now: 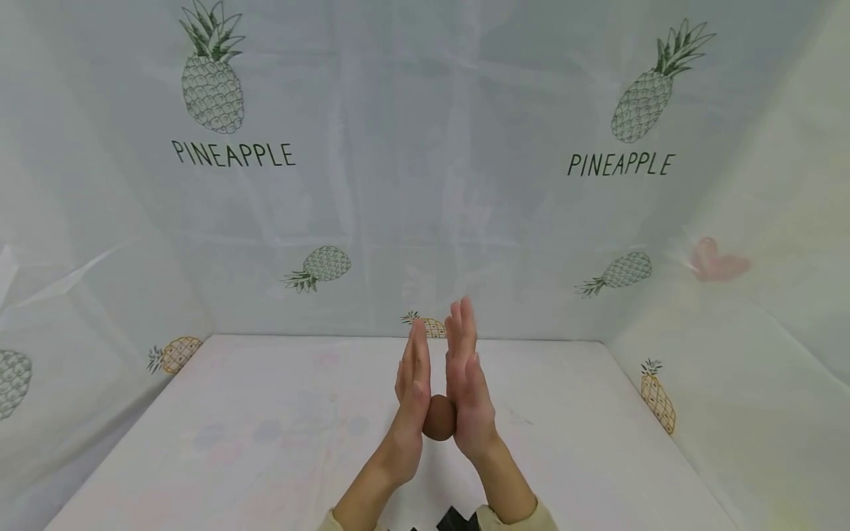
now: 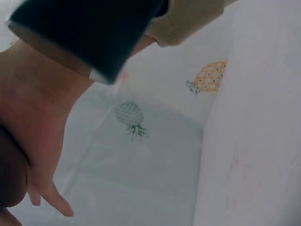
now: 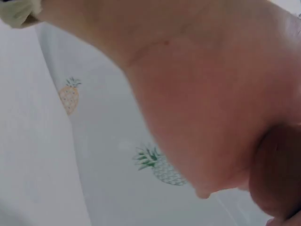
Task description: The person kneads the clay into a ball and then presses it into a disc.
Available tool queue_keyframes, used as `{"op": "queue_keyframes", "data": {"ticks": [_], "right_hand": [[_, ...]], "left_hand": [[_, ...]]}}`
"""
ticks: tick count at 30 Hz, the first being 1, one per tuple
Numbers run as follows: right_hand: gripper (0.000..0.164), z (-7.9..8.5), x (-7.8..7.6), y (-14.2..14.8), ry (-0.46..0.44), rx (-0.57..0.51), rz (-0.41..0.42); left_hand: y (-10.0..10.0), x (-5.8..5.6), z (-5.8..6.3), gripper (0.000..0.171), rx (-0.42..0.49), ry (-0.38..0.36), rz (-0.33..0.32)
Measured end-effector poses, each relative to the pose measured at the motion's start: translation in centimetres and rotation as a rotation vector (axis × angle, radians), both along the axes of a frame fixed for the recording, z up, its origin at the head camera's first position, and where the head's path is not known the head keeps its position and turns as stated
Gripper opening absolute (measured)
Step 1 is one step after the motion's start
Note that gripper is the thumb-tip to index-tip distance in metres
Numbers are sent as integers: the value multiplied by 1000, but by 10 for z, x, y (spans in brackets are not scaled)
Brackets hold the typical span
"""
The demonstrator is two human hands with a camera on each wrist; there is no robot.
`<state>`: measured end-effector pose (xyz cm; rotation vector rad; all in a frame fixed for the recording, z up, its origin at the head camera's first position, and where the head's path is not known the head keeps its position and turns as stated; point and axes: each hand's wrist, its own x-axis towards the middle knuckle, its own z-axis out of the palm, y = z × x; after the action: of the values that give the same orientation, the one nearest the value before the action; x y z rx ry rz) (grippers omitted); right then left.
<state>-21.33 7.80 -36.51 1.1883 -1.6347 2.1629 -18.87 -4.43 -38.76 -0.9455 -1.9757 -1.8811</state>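
A smooth brown ball (image 1: 439, 418) is pressed between two upright palms over the white table. My left hand (image 1: 410, 413) lies along its left side with fingers straight and pointing up and away. Against the other side rests my right hand (image 1: 470, 402), its fingers also extended, reaching a little higher than those of the left. The palms stand apart by about the ball's width. In the left wrist view the brown ball (image 2: 11, 174) shows at the left edge, partly cut off. The right wrist view has the brown ball (image 3: 277, 172) at its lower right, close against a palm.
The white table (image 1: 265, 442) carries faint coloured smudges. Behind it hangs a pale curtain (image 1: 412, 184) printed with pineapples, which also closes off both sides. A black object (image 1: 457, 520) shows at the bottom edge between the light sleeves.
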Motion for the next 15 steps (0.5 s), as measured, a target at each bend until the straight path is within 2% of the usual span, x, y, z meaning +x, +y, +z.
{"op": "queue_keyframes", "data": {"ticks": [5,9,15], "right_hand": [[60,-6,-5,-4,-25,30,73],[60,-9,-5,-8,-55,72,125],[58,-11,3,-17,-94,171,172]], "left_hand": [[-3,5,5,57,9,-23,20],[-7,5,9,58,10,-1,26],[-21,-1,12,60,32,-26,121]]}}
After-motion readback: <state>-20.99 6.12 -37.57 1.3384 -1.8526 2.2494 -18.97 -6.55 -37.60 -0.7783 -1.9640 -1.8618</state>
